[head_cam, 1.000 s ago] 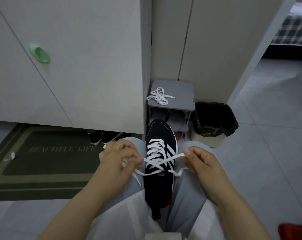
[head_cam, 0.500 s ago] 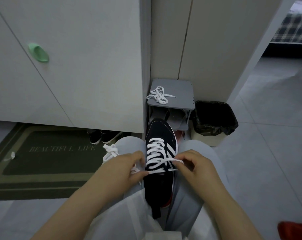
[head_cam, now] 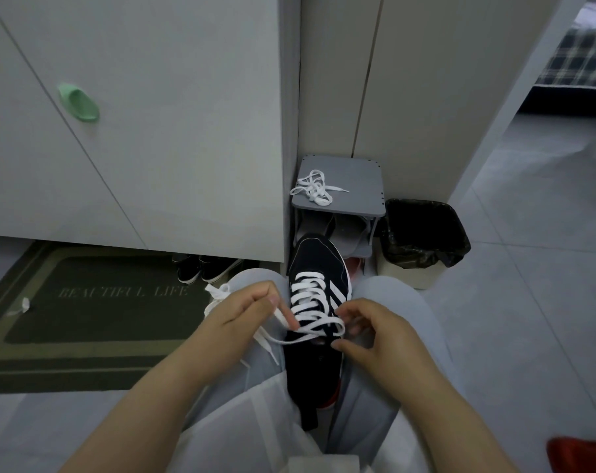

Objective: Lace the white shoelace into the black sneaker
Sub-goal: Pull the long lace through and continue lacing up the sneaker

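grey tiled floor [head_cam: 528, 302], doormat [head_cam: 84, 322], black sneaker [head_cam: 318, 264]

Doormat [head_cam: 101, 322], lower left of frame: dark green, paler border bands. Capital letters across upper part of dark centre panel read "BEAUTIFUL LIFE". Single line, serif type, pale grey on dark pile, low contrast but legible. Black sneaker [head_cam: 318, 264], centre of frame: three slanted white stripes on side panel, only marking seen. Brand name not readable.
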### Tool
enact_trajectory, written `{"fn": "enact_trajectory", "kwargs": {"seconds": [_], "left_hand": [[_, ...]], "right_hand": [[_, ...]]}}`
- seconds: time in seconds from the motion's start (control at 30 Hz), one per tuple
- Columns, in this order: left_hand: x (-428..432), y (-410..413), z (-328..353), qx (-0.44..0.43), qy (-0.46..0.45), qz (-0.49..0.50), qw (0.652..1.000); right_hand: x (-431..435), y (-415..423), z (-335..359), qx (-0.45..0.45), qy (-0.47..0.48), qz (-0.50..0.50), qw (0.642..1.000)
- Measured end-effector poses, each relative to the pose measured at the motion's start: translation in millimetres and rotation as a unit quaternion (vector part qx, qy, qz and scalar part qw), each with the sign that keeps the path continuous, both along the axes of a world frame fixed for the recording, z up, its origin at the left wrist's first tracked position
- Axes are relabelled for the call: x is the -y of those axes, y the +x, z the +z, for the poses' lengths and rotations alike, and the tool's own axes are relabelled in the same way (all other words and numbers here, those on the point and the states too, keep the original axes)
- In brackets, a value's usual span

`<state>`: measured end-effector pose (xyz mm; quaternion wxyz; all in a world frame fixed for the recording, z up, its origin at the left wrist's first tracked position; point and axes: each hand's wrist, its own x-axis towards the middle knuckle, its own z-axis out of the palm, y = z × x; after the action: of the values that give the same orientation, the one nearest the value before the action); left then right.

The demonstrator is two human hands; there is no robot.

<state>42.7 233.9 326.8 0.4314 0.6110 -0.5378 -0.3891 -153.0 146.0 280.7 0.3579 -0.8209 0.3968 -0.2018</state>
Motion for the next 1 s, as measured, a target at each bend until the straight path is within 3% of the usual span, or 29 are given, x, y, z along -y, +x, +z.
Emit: {"fn": "enact_trajectory", "kwargs": {"seconds": [0.13, 0.37, 0.47, 0.6, 0.7, 0.77, 0.87, 1.0], "left_hand": [[-1, -3, -3, 0.040, 0.033, -0.036, 0.998], [2, 5, -6, 0.194, 0.107, -0.112, 0.969], [3, 3, -10, 0.323, 0.112, -0.092, 0.935], [12, 2, -18, 0.488, 0.088, -0.071, 0.865], [20, 4, -20, 0.557, 0.073, -0.090, 0.822], [23, 8, -17, 0.553, 0.061, -0.096, 0.825], [24, 16, -3, 0.485, 0.057, -0.091, 0.868], [20, 25, 23, 0.307, 0.098, -0.071, 0.944]], "right_hand": [[-2, 6, -1, -0.008, -0.029, 0.027, 0.999], [-3, 9, -5, -0.020, -0.018, 0.029, 0.999], [-3, 9, -6, -0.024, -0.045, 0.039, 0.998], [-7, 12, -12, -0.035, -0.098, 0.085, 0.991], [-7, 12, -14, -0.044, -0.130, 0.081, 0.987], [-7, 11, -15, -0.051, -0.141, 0.087, 0.985], [-7, 12, -16, -0.046, -0.134, 0.079, 0.987], [-12, 16, -4, 0.057, -0.054, 0.037, 0.996]]}}
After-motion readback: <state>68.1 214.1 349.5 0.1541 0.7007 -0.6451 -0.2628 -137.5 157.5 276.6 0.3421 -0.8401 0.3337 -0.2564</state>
